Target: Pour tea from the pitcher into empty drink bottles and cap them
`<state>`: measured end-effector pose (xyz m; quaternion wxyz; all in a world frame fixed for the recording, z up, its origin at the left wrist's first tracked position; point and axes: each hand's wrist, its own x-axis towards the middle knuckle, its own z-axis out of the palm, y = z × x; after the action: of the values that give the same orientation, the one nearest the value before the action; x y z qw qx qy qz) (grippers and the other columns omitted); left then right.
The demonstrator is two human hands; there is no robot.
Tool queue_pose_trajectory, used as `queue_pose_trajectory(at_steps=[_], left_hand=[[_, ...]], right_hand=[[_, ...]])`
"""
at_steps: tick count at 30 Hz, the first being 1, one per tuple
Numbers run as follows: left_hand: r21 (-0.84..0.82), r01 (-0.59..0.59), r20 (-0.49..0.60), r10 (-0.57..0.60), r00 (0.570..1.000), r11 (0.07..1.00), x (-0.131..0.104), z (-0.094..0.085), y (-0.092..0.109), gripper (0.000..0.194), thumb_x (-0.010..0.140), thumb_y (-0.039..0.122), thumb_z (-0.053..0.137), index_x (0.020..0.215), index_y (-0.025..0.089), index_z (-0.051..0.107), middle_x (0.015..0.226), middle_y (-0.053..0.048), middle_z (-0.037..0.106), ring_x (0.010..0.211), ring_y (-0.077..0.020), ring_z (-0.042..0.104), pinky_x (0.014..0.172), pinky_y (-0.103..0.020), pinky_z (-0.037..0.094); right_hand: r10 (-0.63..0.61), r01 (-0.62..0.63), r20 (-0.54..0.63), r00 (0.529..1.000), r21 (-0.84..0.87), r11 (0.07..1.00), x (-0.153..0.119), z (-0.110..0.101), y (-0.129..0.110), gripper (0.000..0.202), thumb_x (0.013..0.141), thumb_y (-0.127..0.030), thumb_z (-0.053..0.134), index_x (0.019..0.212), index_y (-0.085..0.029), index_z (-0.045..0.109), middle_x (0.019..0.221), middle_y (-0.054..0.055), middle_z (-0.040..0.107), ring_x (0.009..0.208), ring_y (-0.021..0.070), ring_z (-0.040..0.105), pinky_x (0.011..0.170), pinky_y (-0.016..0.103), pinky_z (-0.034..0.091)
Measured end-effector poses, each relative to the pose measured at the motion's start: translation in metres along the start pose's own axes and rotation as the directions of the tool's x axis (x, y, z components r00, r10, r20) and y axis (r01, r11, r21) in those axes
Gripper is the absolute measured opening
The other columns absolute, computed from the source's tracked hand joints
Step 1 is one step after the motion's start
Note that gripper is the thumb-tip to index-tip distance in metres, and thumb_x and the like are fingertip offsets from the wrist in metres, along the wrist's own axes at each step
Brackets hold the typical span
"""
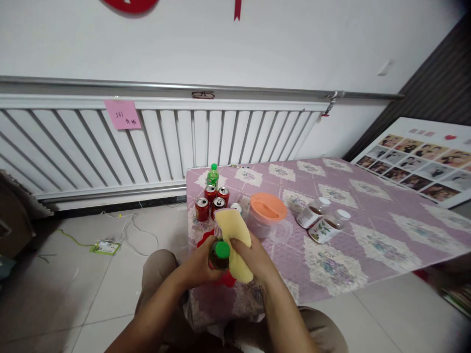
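My left hand (200, 264) is wrapped round a dark bottle (218, 261) with a green cap, held upright over the near end of the table. In my right hand (253, 257) is a yellow cloth (234, 230), pressed close against the bottle's right side; part of it hangs down below my fingers. Something red with a scalloped edge (228, 279) shows beneath the bottle, mostly covered by my hands. Just beyond the cloth stand several red drink cans (202, 210) and a green bottle (212, 177). A clear plastic jug (255, 223) with an orange lid (268, 207) is right of the cloth.
Two jars with white lids (326, 230) lie tilted or stand to the right on the flowered tablecloth (338, 264). A white radiator (235, 135) runs along the wall behind. A photo board (415, 164) leans at the far right. On the floor at left is a power strip (105, 247) with cables.
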<state>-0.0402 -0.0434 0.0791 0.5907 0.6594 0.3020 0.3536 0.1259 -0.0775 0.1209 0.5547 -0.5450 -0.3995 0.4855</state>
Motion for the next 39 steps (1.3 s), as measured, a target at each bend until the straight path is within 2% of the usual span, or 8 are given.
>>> queue_pose_trajectory(at_steps=[7,10,13,17,20,27,32,39], left_hand=[[0.161,-0.138,0.190,0.106,0.976,0.977,0.002,-0.007,0.027,0.065,0.069,0.017,0.077,0.130,0.024,0.054,0.130,-0.010,0.061,0.116,-0.0297,0.060,0.102,-0.043,0.050],[0.178,-0.182,0.123,0.162,0.979,0.967,0.005,-0.012,0.034,0.057,0.068,0.022,0.079,0.122,0.025,0.059,0.123,-0.009,0.065,0.113,-0.0307,0.061,0.102,-0.044,0.049],[0.147,-0.121,0.031,0.117,0.993,0.982,0.006,-0.019,0.032,0.054,0.067,0.024,0.080,0.118,0.022,0.062,0.116,-0.009,0.068,0.107,-0.0310,0.064,0.099,-0.044,0.051],[0.014,-0.020,-0.101,0.022,0.995,1.000,0.009,-0.026,0.027,0.048,0.069,0.033,0.079,0.110,0.017,0.063,0.106,-0.011,0.070,0.100,-0.0315,0.066,0.093,-0.044,0.052],[-0.024,-0.006,-0.217,0.001,0.976,1.000,0.013,-0.025,0.025,0.050,0.066,0.035,0.080,0.107,0.016,0.061,0.106,-0.011,0.070,0.099,-0.0301,0.065,0.093,-0.044,0.051],[-0.026,0.002,-0.281,-0.010,0.960,1.000,0.018,-0.017,0.016,0.049,0.067,0.033,0.077,0.108,0.016,0.058,0.105,-0.010,0.069,0.099,-0.0281,0.064,0.094,-0.042,0.050],[-0.060,-0.001,-0.311,-0.018,0.950,0.998,0.022,-0.016,0.012,0.052,0.065,0.032,0.076,0.109,0.016,0.055,0.106,-0.009,0.068,0.100,-0.0263,0.064,0.093,-0.041,0.050],[0.084,0.054,-0.222,-0.034,0.974,0.995,0.022,-0.010,-0.005,0.057,0.065,0.024,0.078,0.116,0.017,0.055,0.109,-0.008,0.068,0.102,-0.0259,0.064,0.097,-0.043,0.050]], right_hand=[[0.158,-0.174,0.088,0.983,0.216,0.961,0.025,-0.008,0.009,0.039,0.069,-0.036,0.078,0.102,-0.017,0.071,0.082,0.004,0.077,0.071,0.0221,0.070,0.064,0.032,0.055],[0.197,-0.206,0.061,0.978,0.276,0.939,0.030,-0.009,0.026,0.039,0.069,-0.036,0.079,0.102,-0.018,0.069,0.083,0.004,0.078,0.070,0.0226,0.071,0.063,0.033,0.055],[0.221,-0.232,0.072,0.973,0.345,0.909,0.029,-0.008,0.045,0.046,0.071,-0.037,0.078,0.111,-0.019,0.066,0.091,0.006,0.079,0.076,0.0240,0.073,0.069,0.036,0.057],[0.272,-0.321,0.173,0.947,0.580,0.748,0.020,-0.003,0.068,0.047,0.075,-0.043,0.075,0.114,-0.018,0.065,0.094,0.007,0.079,0.080,0.0242,0.074,0.076,0.040,0.057],[0.311,-0.322,0.142,0.940,0.671,0.668,0.011,0.003,0.077,0.040,0.077,-0.045,0.073,0.106,-0.019,0.068,0.090,0.006,0.079,0.078,0.0232,0.074,0.079,0.039,0.057],[0.396,-0.343,0.094,0.913,0.701,0.626,-0.007,0.001,0.082,0.043,0.073,-0.044,0.076,0.106,-0.016,0.069,0.085,0.007,0.079,0.074,0.0248,0.075,0.079,0.039,0.058],[0.413,-0.347,0.058,0.909,0.654,0.672,-0.024,-0.013,0.087,0.055,0.067,-0.043,0.082,0.113,-0.016,0.068,0.091,0.009,0.080,0.080,0.0262,0.075,0.079,0.037,0.058],[0.253,-0.146,-0.248,0.935,0.379,0.914,-0.036,-0.034,0.061,0.074,0.062,-0.054,0.082,0.123,-0.017,0.063,0.102,0.012,0.078,0.086,0.0311,0.073,0.075,0.041,0.057]])
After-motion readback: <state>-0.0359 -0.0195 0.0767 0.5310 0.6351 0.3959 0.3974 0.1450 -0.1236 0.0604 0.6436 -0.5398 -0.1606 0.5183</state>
